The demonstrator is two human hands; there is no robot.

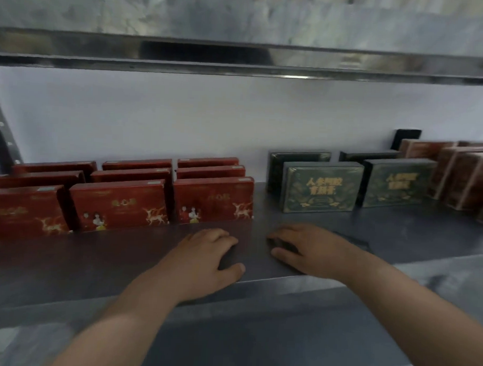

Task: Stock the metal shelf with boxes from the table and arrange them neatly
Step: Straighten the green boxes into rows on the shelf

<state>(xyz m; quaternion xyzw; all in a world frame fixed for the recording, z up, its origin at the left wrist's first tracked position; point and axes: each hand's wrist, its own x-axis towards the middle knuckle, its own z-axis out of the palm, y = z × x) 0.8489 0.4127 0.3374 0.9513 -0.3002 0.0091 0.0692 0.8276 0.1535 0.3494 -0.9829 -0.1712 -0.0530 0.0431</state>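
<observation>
Red boxes [119, 203] stand in three tidy rows on the metal shelf [397, 229]. Right of them are green boxes [321, 189], and farther right brown boxes [462, 174]. Stocking looks nearly done. In front of the red boxes, my left hand [210, 254] and right hand [306, 248] rest palms down, relaxed, holding nothing.

Free shelf [397, 237] front before red boxes [119, 203] and green boxes [321, 188], gap between, upper shelf [239, 56] overhead.

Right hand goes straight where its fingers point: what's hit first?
The right hand likely meets the rightmost front red box near its right corner, passing just beyond the left hand; depth unclear.
</observation>
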